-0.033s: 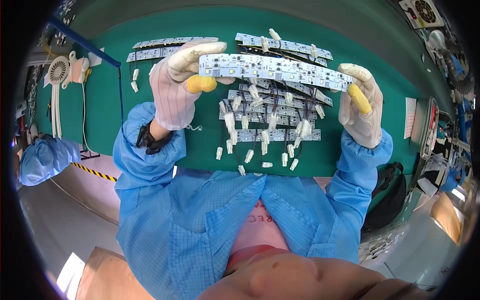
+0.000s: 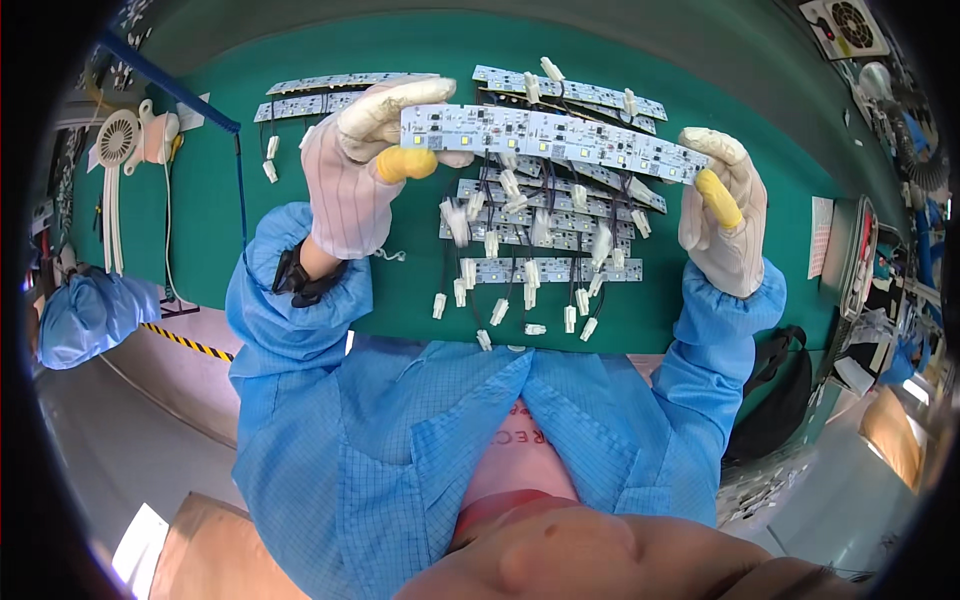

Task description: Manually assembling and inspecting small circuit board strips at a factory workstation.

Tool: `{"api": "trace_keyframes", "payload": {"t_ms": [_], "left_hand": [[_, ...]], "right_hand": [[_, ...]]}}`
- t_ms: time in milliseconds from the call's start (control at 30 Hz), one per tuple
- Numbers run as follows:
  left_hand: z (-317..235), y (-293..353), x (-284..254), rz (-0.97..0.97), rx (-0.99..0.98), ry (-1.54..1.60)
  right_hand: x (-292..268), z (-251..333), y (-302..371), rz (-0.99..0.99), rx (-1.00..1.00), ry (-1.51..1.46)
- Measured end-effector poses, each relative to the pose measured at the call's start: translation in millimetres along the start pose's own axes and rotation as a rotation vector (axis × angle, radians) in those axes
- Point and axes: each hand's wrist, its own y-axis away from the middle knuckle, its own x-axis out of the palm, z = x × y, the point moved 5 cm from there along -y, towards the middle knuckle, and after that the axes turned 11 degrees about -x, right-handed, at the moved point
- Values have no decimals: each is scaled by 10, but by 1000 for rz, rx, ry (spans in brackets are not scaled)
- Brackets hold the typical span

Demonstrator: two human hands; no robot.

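Between my two gloved hands a long white LED circuit board is held up above the green table, tilting slightly down to the right. My left hand pinches its left end, yellow-covered thumb below and fingers above. At the right end, my right hand grips it with its yellow-covered thumb in front. Dark wires with white connectors dangle under the board; some are blurred. Behind and below it lies a stack of similar boards with wires and plugs, partly hidden by the held board.
More LED boards lie at the far left, others at the far middle. A small white fan stands on the left of the green tabletop. A black bag sits at the right edge. Another person's blue sleeve shows at left.
The held board and both hands have shifted very slightly to the right. The connectors hanging under the board have swung a little.
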Motion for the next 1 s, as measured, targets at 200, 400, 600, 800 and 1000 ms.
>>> {"api": "trace_keyframes", "payload": {"t_ms": [200, 400, 600, 800, 1000], "left_hand": [[-61, -37, 29, -138, -53, -103], [3, -148, 15, -215, -246, -490], [-18, -144, 24, -241, -282, -614], [3, -63, -13, -312, -140, -407], [78, 17, -6, -2, -36, -112]], "right_hand": [[-18, -19, 26, 69, -82, -69], [105, 121, 66, 99, 23, -117], [152, 127, 45, 133, -59, -52], [31, 36, -7, 101, -37, 97], [-19, -92, -54, -14, 0, 261]]}}
